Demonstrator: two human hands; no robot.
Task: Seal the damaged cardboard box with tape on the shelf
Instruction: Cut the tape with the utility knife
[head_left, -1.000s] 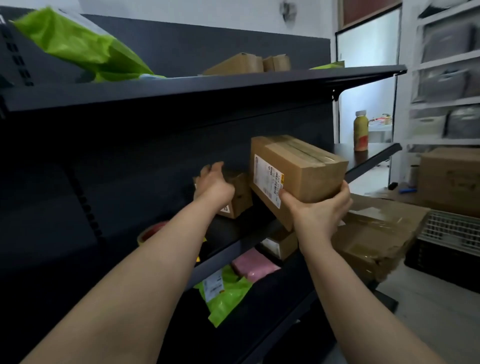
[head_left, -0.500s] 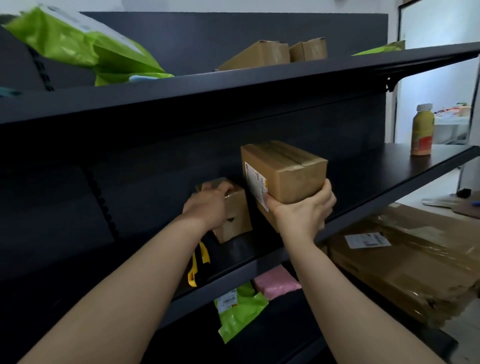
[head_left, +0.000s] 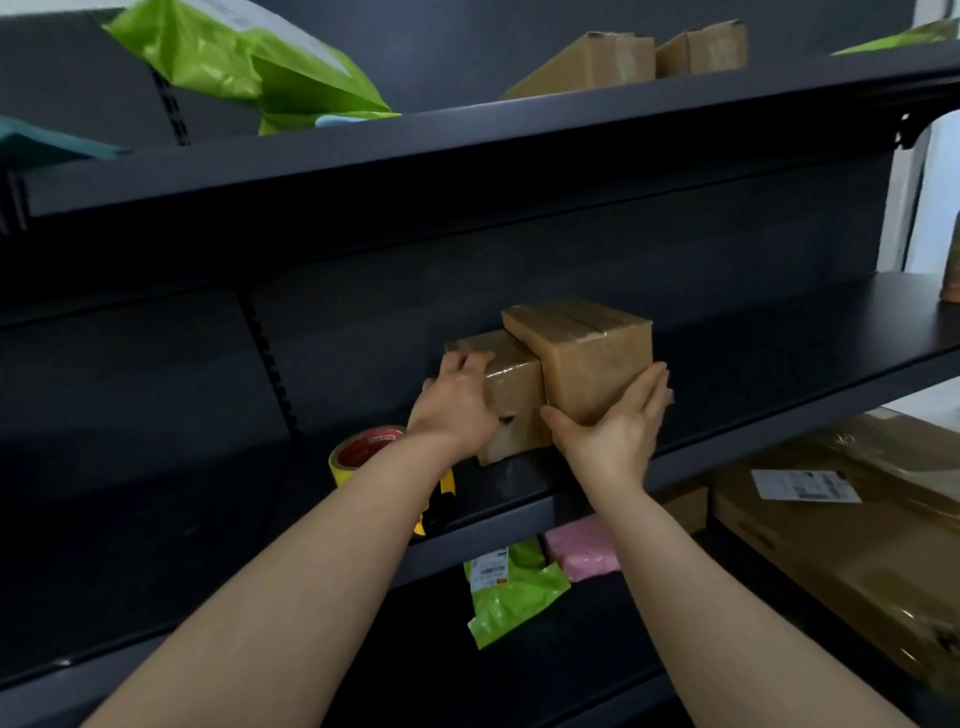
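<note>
Two cardboard boxes stand side by side on the dark middle shelf (head_left: 779, 410). My left hand (head_left: 457, 405) grips the smaller box (head_left: 514, 384), which has a torn hole low on its front face. My right hand (head_left: 618, 421) cups the lower front corner of the larger taped box (head_left: 592, 358), which leans against the smaller one. A roll of tape (head_left: 363, 452) with a red core and yellow rim lies on the shelf left of my left wrist. A yellow-and-black tool (head_left: 439, 504) sits partly hidden under my left forearm.
The top shelf holds a green mailer bag (head_left: 244, 57) and two cardboard boxes (head_left: 587, 62). Below are a green parcel (head_left: 514, 592), a pink parcel (head_left: 582, 551) and a large wrapped flat carton (head_left: 857, 551) at the right. A bottle's edge (head_left: 953, 270) shows at far right.
The larger box has come down from its tilted, lifted position and now stands on the shelf against the smaller box. My left hand shifted onto the smaller box's top. The view moved left, revealing the tape roll.
</note>
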